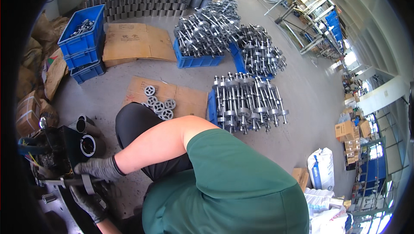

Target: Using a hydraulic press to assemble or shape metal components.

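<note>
At lower left of the frame, the gloved right hand (98,169) is being held higher than the gloved left hand (88,204), a grey curved band (88,184) showing between; whether either is pinching it cannot be told. Were the band slipping, a hand could be nipped against the dark machine (64,148), or nearby metal cylinders (89,128) knocked

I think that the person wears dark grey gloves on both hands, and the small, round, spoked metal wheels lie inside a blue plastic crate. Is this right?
Not quite: in the head view, the small, round, spoked metal wheels lie on a flat brown cardboard sheet, not in a crate. The dark grey gloves on the left hand and right hand are correct.
</note>
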A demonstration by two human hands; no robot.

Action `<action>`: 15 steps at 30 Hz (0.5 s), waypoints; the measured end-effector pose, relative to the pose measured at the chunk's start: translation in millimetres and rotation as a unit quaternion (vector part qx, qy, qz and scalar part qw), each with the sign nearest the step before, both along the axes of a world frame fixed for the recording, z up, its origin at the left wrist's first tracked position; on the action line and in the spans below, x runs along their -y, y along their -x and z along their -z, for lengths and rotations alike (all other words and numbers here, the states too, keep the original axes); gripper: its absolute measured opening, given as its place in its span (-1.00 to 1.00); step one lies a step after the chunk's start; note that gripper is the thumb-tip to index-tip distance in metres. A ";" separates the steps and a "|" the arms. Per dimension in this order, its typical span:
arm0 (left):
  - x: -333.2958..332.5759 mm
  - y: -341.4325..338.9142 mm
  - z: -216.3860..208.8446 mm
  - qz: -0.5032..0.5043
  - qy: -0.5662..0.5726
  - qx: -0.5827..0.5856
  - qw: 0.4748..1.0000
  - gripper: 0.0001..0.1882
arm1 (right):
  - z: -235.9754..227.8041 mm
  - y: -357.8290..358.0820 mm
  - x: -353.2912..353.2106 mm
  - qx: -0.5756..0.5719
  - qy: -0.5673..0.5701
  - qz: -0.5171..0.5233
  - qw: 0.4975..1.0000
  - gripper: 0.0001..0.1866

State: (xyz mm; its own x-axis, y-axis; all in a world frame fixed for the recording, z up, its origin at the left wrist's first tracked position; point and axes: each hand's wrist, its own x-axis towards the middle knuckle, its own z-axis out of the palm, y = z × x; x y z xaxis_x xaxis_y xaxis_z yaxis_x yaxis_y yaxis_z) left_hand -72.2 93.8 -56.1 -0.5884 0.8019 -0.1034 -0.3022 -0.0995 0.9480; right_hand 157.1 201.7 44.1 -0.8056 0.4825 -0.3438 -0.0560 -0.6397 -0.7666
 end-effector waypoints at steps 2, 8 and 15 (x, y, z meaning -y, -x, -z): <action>-0.1 12.7 9.3 0.029 0.005 0.027 0.999 -0.55 | -26.3 -21.0 -4.1 -0.064 0.016 0.021 0.998 -0.61; -25.2 -21.3 5.1 0.104 0.090 -0.108 0.985 -0.69 | -68.1 -110.5 -24.0 -0.288 -0.082 0.172 0.939 -0.69; -17.6 -61.5 -11.5 0.186 0.097 -0.199 0.957 -0.72 | -57.0 -279.6 -32.6 -0.218 -0.117 0.326 0.912 -0.37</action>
